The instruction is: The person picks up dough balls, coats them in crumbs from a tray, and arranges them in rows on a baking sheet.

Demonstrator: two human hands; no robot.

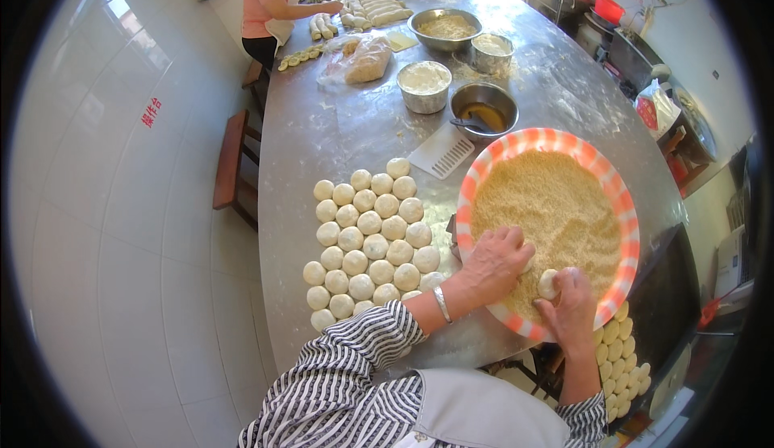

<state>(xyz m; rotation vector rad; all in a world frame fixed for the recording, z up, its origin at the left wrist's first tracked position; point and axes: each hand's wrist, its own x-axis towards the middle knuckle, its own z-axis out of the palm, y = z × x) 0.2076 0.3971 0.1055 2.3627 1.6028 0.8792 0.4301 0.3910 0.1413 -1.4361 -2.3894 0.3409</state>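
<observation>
A large orange-and-white basin (pixel 629 224) holds a bed of sesame seeds (pixel 544 194). Over its near left part my left hand (pixel 499 260) is curled around a dough ball, of which only an edge shows by the fingertips. My right hand (pixel 568 303), at the basin's near side, pinches a pale dough ball (pixel 548 285) between thumb and fingers, just above the seeds. Left of the basin, many floured dough balls (pixel 369 224) lie in close rows on the steel table (pixel 290 140). Flattened dough rounds (pixel 614 351) lie in rows on a dark surface below the basin's right side.
Beyond the basin are a slotted white scraper (pixel 442 150), a steel bowl of brown liquid (pixel 484 109) with a dark spoon, flour tins (pixel 424 85) and bagged dough (pixel 367 61). A co-worker (pixel 266 7) handles dough strips at the far left. A wooden bench (pixel 231 164) stands beside the table.
</observation>
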